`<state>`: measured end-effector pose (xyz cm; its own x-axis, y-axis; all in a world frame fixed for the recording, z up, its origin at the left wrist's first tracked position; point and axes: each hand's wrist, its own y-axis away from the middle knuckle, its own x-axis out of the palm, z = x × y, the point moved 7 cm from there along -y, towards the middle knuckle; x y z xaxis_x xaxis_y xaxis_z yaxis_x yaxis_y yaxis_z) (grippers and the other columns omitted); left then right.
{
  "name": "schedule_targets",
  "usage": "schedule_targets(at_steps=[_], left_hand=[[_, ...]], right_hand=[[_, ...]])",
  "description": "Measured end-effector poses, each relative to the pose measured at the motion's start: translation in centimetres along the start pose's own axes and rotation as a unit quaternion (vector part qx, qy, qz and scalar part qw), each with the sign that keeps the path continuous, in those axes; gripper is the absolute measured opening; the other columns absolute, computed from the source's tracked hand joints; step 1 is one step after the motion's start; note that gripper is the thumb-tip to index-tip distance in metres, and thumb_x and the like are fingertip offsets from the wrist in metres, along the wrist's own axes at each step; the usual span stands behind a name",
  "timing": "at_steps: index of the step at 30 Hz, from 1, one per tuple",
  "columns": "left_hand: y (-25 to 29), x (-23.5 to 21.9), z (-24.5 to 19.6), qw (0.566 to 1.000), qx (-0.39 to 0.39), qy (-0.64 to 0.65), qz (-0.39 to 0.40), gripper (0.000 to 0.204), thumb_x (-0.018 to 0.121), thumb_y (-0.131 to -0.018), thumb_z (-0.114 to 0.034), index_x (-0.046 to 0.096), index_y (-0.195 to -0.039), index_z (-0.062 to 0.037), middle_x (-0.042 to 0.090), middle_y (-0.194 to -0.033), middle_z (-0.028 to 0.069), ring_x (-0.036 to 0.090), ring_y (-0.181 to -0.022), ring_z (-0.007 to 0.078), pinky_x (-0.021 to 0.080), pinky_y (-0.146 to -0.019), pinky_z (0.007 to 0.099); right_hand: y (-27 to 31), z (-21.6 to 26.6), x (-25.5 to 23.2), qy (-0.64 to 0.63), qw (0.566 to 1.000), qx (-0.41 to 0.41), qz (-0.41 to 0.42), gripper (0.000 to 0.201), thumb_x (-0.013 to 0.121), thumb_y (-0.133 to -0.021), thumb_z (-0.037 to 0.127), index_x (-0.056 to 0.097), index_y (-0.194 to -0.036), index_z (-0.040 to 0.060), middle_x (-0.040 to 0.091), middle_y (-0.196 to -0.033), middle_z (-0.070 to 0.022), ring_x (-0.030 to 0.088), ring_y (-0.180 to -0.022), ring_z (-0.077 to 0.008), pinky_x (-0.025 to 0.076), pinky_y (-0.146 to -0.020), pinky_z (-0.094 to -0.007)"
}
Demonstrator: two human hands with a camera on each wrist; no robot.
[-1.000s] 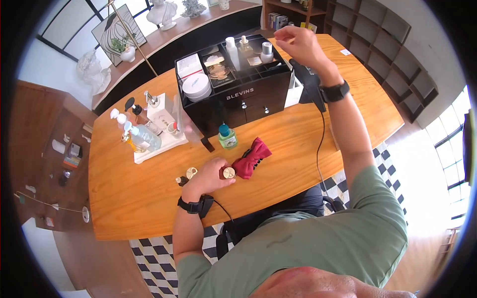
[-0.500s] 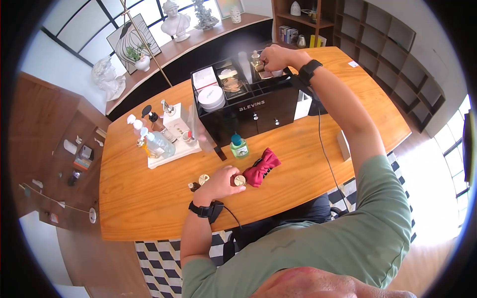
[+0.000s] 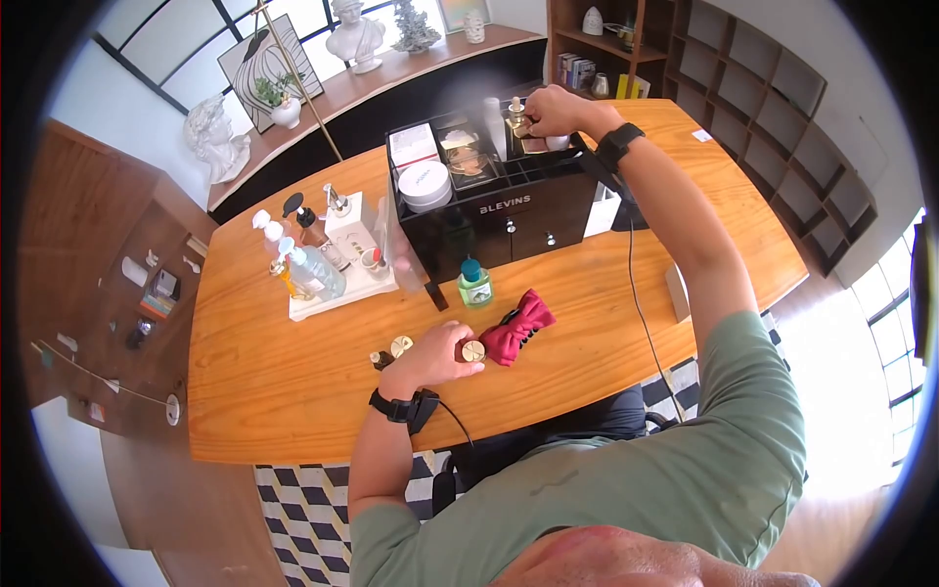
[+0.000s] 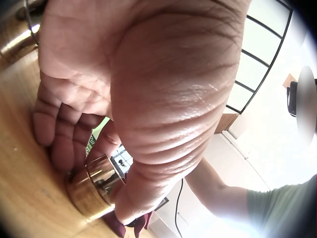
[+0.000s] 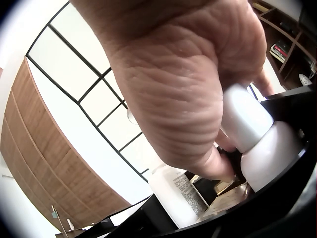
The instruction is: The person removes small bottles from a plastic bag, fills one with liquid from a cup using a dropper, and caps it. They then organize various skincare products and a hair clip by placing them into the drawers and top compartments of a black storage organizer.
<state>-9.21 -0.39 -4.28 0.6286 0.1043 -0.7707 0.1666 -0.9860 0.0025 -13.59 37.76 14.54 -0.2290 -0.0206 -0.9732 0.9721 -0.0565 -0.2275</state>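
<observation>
My left hand (image 3: pixel 430 358) grips a short gold cylinder (image 4: pixel 89 193) between thumb and fingers, low over the table beside a dark red bow hair clip (image 3: pixel 518 330). A green bottle with a teal cap (image 3: pixel 475 284) stands just beyond it. My right hand (image 3: pixel 559 111) reaches into the top of a black cosmetics organizer (image 3: pixel 440 235). Its thumb and fingers bend down beside a white bottle (image 5: pixel 270 153) and above a flat gold item (image 5: pixel 230 201). I cannot tell whether they pinch anything. Close to those fingers in the head view is a gold dropper bottle (image 3: pixel 516 115).
Left of the organizer, a white tray (image 3: pixel 323 310) carries several pump bottles. Two small gold-topped items, one a round lid (image 3: pixel 402 345), lie left of my left hand. A black cable (image 3: pixel 641 313) crosses the table's right side. A white jar (image 3: pixel 424 184) sits in the organizer.
My right hand was raised over the organizer's back right corner and has come down left among its bottles. The left hand keeps its hold on the gold cylinder. The head view has shifted.
</observation>
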Motion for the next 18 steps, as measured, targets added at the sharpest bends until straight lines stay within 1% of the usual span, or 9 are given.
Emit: schedule_targets(at_steps=[2,3,5,6,8,11,15,18], left_hand=[[-0.03,0.07,0.07,1.0,0.007,-0.002,-0.002,0.045,0.086,-0.078,-0.027,0.065,-0.106,0.001,0.067,-0.102,0.0175,0.065,-0.097,0.0354,0.052,-0.086,0.0426],[-0.03,0.06,0.06,1.0,0.006,-0.002,-0.002,0.045,0.086,-0.078,-0.027,0.065,-0.106,0.001,0.067,-0.102,0.0175,0.065,-0.097,0.0354,0.052,-0.086,0.0426],[-0.06,0.04,-0.02,1.0,0.006,-0.004,0.001,0.046,0.086,-0.077,-0.027,0.065,-0.106,0.0013,0.067,-0.102,0.0177,0.065,-0.097,0.0356,0.052,-0.086,0.0427],[-0.05,-0.03,-0.15,1.0,0.005,-0.004,0.002,0.046,0.086,-0.077,-0.027,0.065,-0.106,0.0013,0.067,-0.102,0.0177,0.065,-0.097,0.0356,0.052,-0.086,0.0427],[0.02,-0.16,-0.3,1.0,-0.004,0.001,0.004,0.046,0.086,-0.077,-0.027,0.065,-0.107,0.0015,0.067,-0.102,0.0179,0.065,-0.097,0.0358,0.052,-0.086,0.0428],[-0.01,-0.08,-0.19,1.0,-0.002,0.0,0.002,0.047,0.087,-0.077,-0.027,0.065,-0.107,0.0017,0.066,-0.101,0.0182,0.065,-0.097,0.0359,0.052,-0.086,0.0427],[0.05,-0.17,-0.3,1.0,-0.012,0.001,0.004,0.047,0.087,-0.077,-0.027,0.065,-0.107,0.0018,0.066,-0.101,0.0183,0.065,-0.096,0.0359,0.052,-0.085,0.0428],[-0.06,-0.24,-0.29,1.0,-0.006,0.001,0.003,0.045,0.085,-0.079,-0.029,0.066,-0.106,0.001,0.066,-0.101,0.0192,0.064,-0.096,0.0363,0.052,-0.085,0.043]], right_hand=[[-0.11,0.37,-0.73,0.028,0.999,-0.001,-0.041,0.027,0.07,-0.077,0.026,0.075,-0.084,0.001,0.072,-0.086,-0.0222,0.069,-0.083,-0.0427,0.055,-0.075,-0.0482],[-0.16,0.55,-0.75,0.028,0.999,-0.002,-0.041,0.027,0.07,-0.077,0.026,0.075,-0.084,0.001,0.072,-0.086,-0.0222,0.069,-0.083,-0.0427,0.055,-0.075,-0.0482],[-0.26,0.39,-0.88,0.023,0.998,0.011,-0.061,0.035,0.082,-0.077,0.032,0.073,-0.09,0.0009,0.075,-0.09,-0.0146,0.072,-0.084,-0.0358,0.057,-0.079,-0.0418],[-0.3,0.3,-0.87,0.022,0.998,0.011,-0.061,0.035,0.082,-0.077,0.032,0.073,-0.09,0.0009,0.075,-0.09,-0.0146,0.072,-0.084,-0.0358,0.057,-0.079,-0.0418],[-0.32,-0.05,-0.72,-0.006,0.999,0.032,-0.034,0.038,0.085,-0.077,0.034,0.073,-0.09,0.001,0.075,-0.089,-0.0137,0.072,-0.085,-0.0335,0.057,-0.079,-0.0406],[-0.28,0.03,-0.79,-0.021,0.999,0.035,-0.02,0.037,0.086,-0.078,0.033,0.073,-0.09,0.0005,0.075,-0.088,-0.0143,0.073,-0.086,-0.0331,0.056,-0.079,-0.0401],[-0.54,0.09,-0.6,0.002,0.999,0.046,-0.005,0.037,0.086,-0.077,0.033,0.073,-0.089,0.0005,0.076,-0.088,-0.014,0.073,-0.086,-0.0328,0.056,-0.078,-0.0398],[-0.62,-0.1,-0.31,0.003,0.999,0.05,-0.008,0.036,0.085,-0.077,0.034,0.074,-0.088,0.0013,0.076,-0.088,-0.0143,0.073,-0.085,-0.033,0.057,-0.078,-0.04]])
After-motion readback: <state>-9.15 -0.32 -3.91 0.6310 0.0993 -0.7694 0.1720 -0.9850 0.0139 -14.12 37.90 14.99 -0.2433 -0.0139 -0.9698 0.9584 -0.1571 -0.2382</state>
